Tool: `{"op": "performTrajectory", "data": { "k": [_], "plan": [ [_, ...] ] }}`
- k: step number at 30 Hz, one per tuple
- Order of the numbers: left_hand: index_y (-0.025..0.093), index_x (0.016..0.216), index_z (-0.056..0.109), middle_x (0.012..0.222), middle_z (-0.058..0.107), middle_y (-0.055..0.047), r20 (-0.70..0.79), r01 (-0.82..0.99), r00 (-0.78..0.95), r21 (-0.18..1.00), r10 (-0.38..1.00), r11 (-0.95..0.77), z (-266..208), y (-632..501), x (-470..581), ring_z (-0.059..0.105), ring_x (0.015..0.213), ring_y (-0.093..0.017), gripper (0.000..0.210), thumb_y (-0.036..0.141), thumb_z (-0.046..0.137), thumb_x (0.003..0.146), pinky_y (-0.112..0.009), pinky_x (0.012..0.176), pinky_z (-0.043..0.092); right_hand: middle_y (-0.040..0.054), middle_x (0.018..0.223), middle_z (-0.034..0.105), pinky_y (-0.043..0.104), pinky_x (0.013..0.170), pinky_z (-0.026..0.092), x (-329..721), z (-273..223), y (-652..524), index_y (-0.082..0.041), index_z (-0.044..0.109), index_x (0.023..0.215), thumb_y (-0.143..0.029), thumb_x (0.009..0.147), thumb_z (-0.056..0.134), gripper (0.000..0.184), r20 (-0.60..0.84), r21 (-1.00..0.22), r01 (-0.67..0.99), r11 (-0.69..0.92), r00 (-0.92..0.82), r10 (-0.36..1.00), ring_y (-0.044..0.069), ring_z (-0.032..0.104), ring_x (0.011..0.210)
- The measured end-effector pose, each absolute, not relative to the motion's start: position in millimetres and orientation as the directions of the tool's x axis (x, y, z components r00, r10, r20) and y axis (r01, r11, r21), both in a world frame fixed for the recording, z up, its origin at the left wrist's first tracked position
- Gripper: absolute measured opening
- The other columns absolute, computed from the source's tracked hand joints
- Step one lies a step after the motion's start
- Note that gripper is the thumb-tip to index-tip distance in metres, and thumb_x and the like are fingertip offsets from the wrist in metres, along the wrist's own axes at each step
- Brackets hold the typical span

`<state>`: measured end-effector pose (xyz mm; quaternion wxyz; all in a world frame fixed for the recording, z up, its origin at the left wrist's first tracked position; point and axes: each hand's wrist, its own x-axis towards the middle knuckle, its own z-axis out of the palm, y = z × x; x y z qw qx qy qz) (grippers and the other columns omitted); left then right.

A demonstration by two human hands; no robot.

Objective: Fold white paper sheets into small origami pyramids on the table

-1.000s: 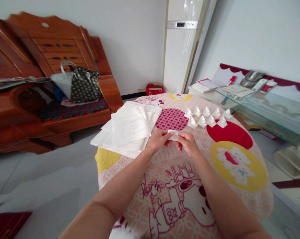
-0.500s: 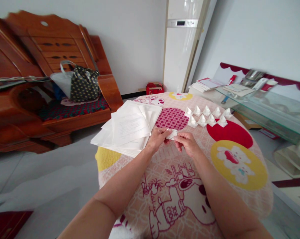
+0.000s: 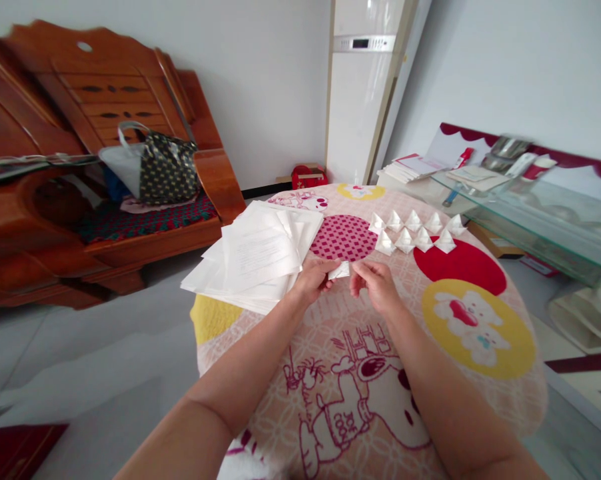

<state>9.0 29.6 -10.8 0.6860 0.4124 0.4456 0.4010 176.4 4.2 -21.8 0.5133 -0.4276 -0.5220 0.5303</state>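
Observation:
A small folded piece of white paper (image 3: 339, 270) is pinched between the thumb and fingers of my left hand (image 3: 314, 277). My right hand (image 3: 374, 281) is closed at the paper's right edge, its thumb and forefinger pressed together against it. Left of my hands lies a loose stack of white paper sheets (image 3: 260, 250), the top one printed with faint text. Beyond my right hand, two rows of folded white paper boats (image 3: 404, 240) stand on the patterned tablecloth (image 3: 350, 313).
To the right is a glass shelf (image 3: 540, 217) bearing papers, metal bowls (image 3: 508, 153) and a cup. A wooden sofa (image 3: 170, 233) with a black patterned bag (image 3: 168, 167) stands at the left. A white air conditioner (image 3: 358, 100) is against the far wall.
The folded paper has turned and tilted slightly in my left hand. My right fingers have shifted a little along its right edge. The boats and the paper stack stay put.

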Motion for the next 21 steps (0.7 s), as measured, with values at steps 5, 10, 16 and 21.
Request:
{"op": "performTrajectory", "data": {
  "k": [5,10,16,21],
  "plan": [
    [0.014,0.067,0.06,0.045,0.046,0.006,-0.429,-0.206,0.286,0.846,0.857,0.493,-2.7,26.9,10.5,0.032,0.035,-0.003,0.025,0.027,0.069,0.085,-0.016,0.035,0.019,0.005,0.099,0.079,0.032,0.078,0.058,178.5,-24.6,12.4,-0.023,0.078,0.094,-0.029,0.066,0.08,0.029,0.289,-0.957,0.007,0.289,0.005,0.957,0.02,0.073,0.086],
    [0.014,0.064,0.062,0.048,0.054,0.0,-0.446,-0.032,0.341,0.874,0.827,0.484,-6.6,26.6,12.0,0.043,0.036,-0.007,0.034,0.032,0.058,0.093,-0.018,0.036,0.029,0.0057,0.095,0.079,0.036,0.089,0.054,178.9,-23.9,10.2,-0.022,0.079,0.079,-0.034,0.073,0.079,0.013,0.35,-0.933,0.064,0.355,-0.079,0.933,0.023,0.072,0.095],
    [0.016,0.065,0.062,0.062,0.066,-0.003,-0.083,-0.015,0.183,0.996,0.98,0.087,-22.0,31.0,11.4,0.062,0.058,-0.014,0.049,0.057,0.061,0.092,-0.023,0.057,0.051,0.0005,0.057,0.068,0.028,0.055,0.048,180.6,-26.3,10.7,-0.019,0.071,0.062,-0.044,0.069,0.08,0.027,0.125,-0.992,0.022,0.125,-0.014,0.992,0.016,0.061,0.053],
    [0.013,0.073,0.067,0.07,0.068,-0.005,0.039,-0.101,0.24,0.995,0.97,-0.015,-21.8,31.1,7.5,0.063,0.063,-0.014,0.062,0.074,0.062,0.083,-0.025,0.061,0.051,0.0021,0.052,0.065,0.026,0.049,0.046,177.9,-18.6,7.3,-0.019,0.068,0.057,-0.045,0.064,0.082,0.03,0.017,-1.0,0.003,0.017,-0.051,0.999,0.015,0.059,0.047]
  ]
}}
